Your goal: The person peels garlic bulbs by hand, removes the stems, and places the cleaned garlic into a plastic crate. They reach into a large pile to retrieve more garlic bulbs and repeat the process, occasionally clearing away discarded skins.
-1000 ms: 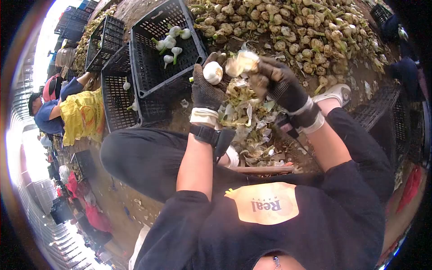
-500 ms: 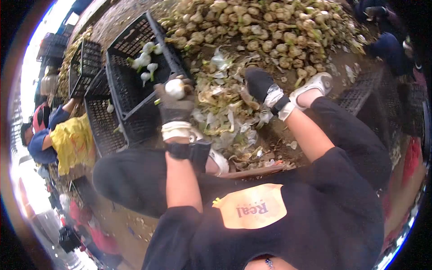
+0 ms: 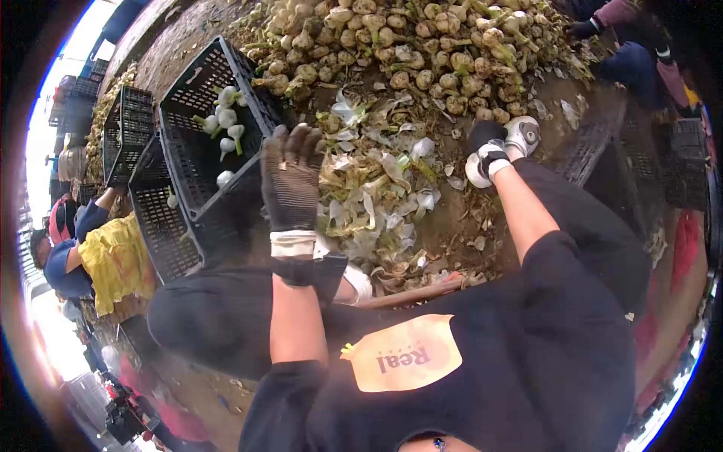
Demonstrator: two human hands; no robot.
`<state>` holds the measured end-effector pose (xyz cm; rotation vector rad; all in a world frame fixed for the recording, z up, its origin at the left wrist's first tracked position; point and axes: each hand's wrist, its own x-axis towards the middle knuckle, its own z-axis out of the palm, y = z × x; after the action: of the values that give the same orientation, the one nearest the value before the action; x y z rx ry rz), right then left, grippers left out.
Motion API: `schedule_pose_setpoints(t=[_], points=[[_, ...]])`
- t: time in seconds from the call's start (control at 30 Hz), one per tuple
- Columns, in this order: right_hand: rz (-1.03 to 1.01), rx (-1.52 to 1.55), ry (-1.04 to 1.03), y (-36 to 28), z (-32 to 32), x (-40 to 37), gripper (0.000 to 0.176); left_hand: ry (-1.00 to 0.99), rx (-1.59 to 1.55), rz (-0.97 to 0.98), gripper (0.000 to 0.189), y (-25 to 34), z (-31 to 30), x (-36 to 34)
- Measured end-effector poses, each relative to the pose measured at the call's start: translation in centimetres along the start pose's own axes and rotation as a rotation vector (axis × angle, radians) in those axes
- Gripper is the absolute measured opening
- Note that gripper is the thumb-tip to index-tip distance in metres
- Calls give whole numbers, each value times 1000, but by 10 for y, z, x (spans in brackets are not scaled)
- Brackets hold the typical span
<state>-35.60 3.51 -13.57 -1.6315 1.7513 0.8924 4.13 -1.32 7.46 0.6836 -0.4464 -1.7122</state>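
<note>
My left hand [image 3: 293, 181], in a dark ribbed glove with a white cuff, is beside the near edge of a black plastic crate [image 3: 197, 212]. Its fingers are stretched out and hold nothing. Inside the crate lie several cleaned white garlic bulbs [image 3: 227, 118], with one bulb [image 3: 224, 178] apart from the rest near my hand. My right hand [image 3: 488, 142], in a black glove with a white wrist band, is at the near edge of a heap of unpeeled garlic [image 3: 444, 56], next to my white shoe [image 3: 523, 135]. Its fingers are dark and mostly hidden.
Peeled skins and leaves [image 3: 384, 192] cover the ground between my arms. More black crates [image 3: 160, 215] stand at the left, near a person with a yellow cloth [image 3: 117, 260]. Another crate [image 3: 595, 154] is by my right knee. A second person's gloved hand [image 3: 584, 30] shows at upper right.
My left hand has let go of a white garlic bulb, which now lies in the crate. My right hand has moved right, from the skins to the heap's edge by my shoe.
</note>
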Motion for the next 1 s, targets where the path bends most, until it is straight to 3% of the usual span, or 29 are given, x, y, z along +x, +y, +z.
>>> schedule_pose_setpoints(t=[0.07, 0.13, 0.17, 0.23, 0.3, 0.37, 0.4, 0.43, 0.5, 0.53, 0.57, 0.63, 0.7, 0.8, 0.87, 0.97, 1.0], points=[[82, 17, 333, -5, -17, 9, 23, -126, 109, -15, 53, -11, 5, -6], [80, 129, 797, -21, -42, 17, 23, -68, 253, -69, 52, -27, 9, 2], [23, 205, 918, -34, -56, 12, 23, -23, 406, -130, 52, -34, 11, 2], [-58, 362, 854, -74, -108, -48, 23, -143, 741, -74, 64, -50, 6, -6], [-742, 784, 872, -105, -138, -82, 21, -384, 936, 156, 75, -68, -18, 1], [-845, 900, 804, -129, -154, -105, 25, -306, 972, 56, 87, -62, -6, -3], [-769, 1170, 511, -137, -160, -117, 29, -262, 912, 166, 79, -57, 1, -7], [-777, 1168, 510, -146, -162, -122, 29, -256, 915, 172, 79, -53, 7, -8], [-982, 1367, 621, -155, -162, -137, 33, -118, 948, 181, 70, -49, 15, -7], [-1032, 1401, 673, -159, -166, -155, 34, -189, 938, 332, 65, -48, 16, -3], [-1031, 1401, 673, -165, -163, -157, 34, -189, 937, 331, 65, -49, 17, -4], [-810, 1340, 649, -175, -151, -149, 33, -219, 1039, 482, 66, -53, 21, -5], [-759, 1396, 676, -181, -141, -135, 29, -232, 893, 457, 67, -57, 15, -5], [-858, 1502, 746, -183, -142, -135, 24, -248, 1050, 493, 69, -48, 14, -6], [-943, 1740, 371, -174, -145, -144, 29, -250, 945, 372, 69, -47, 16, -6], [-1099, 1647, 464, -173, -150, -155, 33, -278, 762, 460, 68, -45, 25, -8], [-1146, 1677, 444, -175, -152, -161, 35, -190, 773, 376, 67, -40, 27, -12]])
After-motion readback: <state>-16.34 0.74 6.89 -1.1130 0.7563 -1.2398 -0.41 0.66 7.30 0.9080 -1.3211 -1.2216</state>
